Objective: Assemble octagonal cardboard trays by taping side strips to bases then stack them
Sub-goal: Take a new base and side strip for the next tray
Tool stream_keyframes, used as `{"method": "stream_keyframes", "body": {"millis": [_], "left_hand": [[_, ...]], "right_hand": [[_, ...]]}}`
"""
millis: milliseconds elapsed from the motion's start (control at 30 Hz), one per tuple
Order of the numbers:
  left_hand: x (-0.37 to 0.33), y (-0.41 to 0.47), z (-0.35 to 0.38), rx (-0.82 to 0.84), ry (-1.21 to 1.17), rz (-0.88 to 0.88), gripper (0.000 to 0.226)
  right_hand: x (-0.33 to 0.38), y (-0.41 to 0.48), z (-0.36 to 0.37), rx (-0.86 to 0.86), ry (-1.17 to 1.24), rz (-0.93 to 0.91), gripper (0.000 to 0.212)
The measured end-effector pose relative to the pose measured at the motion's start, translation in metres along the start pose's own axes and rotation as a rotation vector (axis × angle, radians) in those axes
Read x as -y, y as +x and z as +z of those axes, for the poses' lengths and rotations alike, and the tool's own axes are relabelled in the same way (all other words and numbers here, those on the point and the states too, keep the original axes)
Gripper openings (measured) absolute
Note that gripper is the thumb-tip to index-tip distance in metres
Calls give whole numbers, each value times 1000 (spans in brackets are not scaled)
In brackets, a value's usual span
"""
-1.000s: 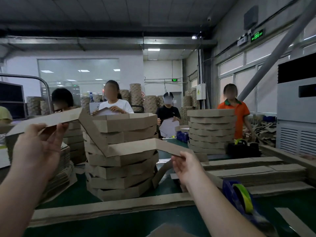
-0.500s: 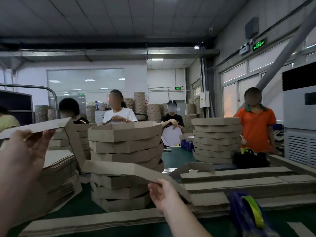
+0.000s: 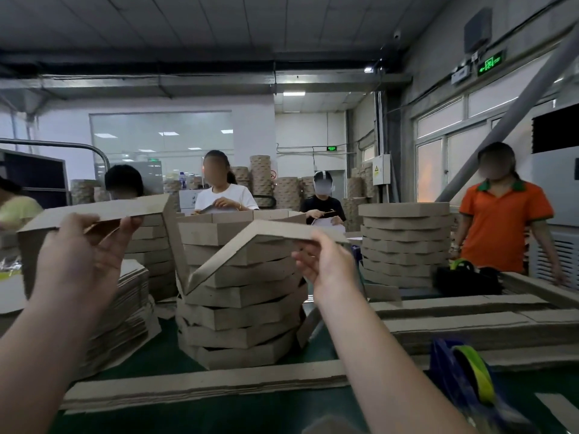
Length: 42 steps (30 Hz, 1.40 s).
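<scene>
I hold a long creased cardboard side strip (image 3: 175,242) up in the air in front of me, folded into a zigzag. My left hand (image 3: 78,255) grips its left end, thumb under and fingers over the flap. My right hand (image 3: 329,264) pinches the right end from below. Behind the strip stands a stack of finished octagonal trays (image 3: 241,302) on the green table (image 3: 219,415). A second tray stack (image 3: 404,242) is further back on the right.
Flat strips (image 3: 203,383) lie along the table's near side and piled at right (image 3: 470,321). A blue tape dispenser (image 3: 463,383) sits at lower right. A pile of flat cardboard (image 3: 125,308) is at left. Several people stand around the table's far side.
Both hands have lifted the strip higher and folded it more sharply. My right hand rose from table level to near tray-stack height and moved right.
</scene>
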<state>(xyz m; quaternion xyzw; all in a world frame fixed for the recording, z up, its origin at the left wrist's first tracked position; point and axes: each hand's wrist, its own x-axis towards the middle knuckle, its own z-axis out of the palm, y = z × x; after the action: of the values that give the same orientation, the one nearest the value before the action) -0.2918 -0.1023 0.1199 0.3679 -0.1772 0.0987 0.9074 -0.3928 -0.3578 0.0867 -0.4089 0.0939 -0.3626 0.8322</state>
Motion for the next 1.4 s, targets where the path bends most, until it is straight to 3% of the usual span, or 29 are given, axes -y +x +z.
{"method": "stream_keyframes", "body": {"millis": [67, 267, 333, 500, 800, 867, 967, 1133, 1400], "left_hand": [[1, -9, 10, 29, -91, -76, 31], [-15, -62, 59, 210, -185, -75, 19], [-20, -80, 74, 244, -246, -68, 9], [-10, -131, 99, 368, -307, -129, 8], [71, -225, 117, 524, -224, -357, 17], [92, -245, 115, 527, -168, -403, 27], [122, -272, 109, 577, -83, -401, 16], [161, -303, 100, 645, -2, -517, 15], [200, -324, 95, 717, 99, -593, 25]], "right_hand": [[24, -7, -1, 23, -42, -85, 17], [105, -46, -10, 61, -149, -360, 16], [131, -65, -17, 26, -201, -469, 17], [177, -110, -46, -56, -339, -687, 15], [172, -159, -169, -413, -426, -772, 20], [164, -169, -207, -530, -417, -754, 18], [144, -183, -270, -725, -374, -656, 16], [95, -192, -350, -969, -315, -327, 18], [47, -180, -397, -849, -283, 172, 15]]}}
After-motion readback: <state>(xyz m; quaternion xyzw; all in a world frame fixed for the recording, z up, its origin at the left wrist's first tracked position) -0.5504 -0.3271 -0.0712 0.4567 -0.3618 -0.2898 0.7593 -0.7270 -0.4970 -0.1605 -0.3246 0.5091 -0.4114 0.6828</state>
